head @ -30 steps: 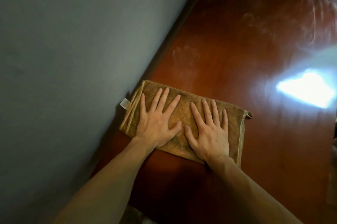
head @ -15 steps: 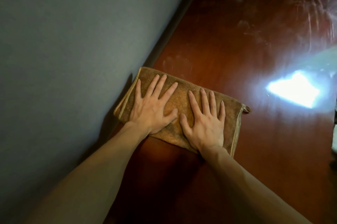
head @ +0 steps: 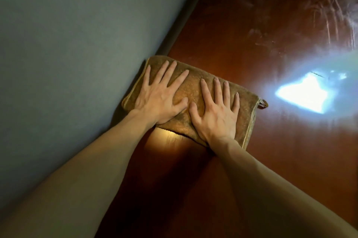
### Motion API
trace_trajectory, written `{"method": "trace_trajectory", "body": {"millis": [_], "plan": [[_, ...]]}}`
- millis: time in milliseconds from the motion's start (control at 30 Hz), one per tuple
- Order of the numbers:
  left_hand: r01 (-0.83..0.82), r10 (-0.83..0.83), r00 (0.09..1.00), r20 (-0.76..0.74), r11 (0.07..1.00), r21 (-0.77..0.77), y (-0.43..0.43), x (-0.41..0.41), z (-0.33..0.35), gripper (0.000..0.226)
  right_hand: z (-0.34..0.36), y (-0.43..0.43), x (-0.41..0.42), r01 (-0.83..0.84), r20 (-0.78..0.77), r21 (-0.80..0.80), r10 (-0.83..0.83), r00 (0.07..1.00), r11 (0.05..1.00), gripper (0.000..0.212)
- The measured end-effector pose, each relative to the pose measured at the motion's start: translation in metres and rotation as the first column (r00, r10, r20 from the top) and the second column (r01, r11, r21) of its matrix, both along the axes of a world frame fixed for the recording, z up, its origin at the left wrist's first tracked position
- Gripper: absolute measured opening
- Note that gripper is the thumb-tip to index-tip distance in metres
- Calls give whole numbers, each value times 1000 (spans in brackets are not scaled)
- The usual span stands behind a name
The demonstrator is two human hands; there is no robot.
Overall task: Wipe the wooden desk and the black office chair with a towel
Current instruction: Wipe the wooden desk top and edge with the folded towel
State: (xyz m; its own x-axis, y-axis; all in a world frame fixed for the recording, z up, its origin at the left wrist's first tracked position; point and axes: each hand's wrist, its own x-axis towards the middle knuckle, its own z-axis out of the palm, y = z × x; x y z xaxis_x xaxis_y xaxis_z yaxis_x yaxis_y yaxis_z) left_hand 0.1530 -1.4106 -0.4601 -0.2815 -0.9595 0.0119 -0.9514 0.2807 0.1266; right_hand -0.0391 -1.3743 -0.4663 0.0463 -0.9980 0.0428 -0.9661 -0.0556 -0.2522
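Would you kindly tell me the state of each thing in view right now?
desk, glossy, pale smears on its far part.
towel, folded, lying flat on the desk, left edge at the wall.
left hand, open, fingers spread, pressing on the towel.
right hand, open, fingers spread, pressing on the towel.

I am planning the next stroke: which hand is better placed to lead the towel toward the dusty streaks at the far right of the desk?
The right hand, probably. It lies flat on the towel half nearer the streaks, with bare desk beside it. The left hand presses the half against the wall.
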Motion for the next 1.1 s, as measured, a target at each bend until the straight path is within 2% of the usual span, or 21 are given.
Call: {"method": "trace_trajectory", "body": {"millis": [333,1100], "plan": [[33,-33,999,-6,999,-4,-76,-16,1,81,6,-68,-2,83,0,39,-83,997,996,73],[83,-83,996,14,997,0,-249,-57,3,72,2,-241,-35,128,15,3,-129,992,992,76]]}}
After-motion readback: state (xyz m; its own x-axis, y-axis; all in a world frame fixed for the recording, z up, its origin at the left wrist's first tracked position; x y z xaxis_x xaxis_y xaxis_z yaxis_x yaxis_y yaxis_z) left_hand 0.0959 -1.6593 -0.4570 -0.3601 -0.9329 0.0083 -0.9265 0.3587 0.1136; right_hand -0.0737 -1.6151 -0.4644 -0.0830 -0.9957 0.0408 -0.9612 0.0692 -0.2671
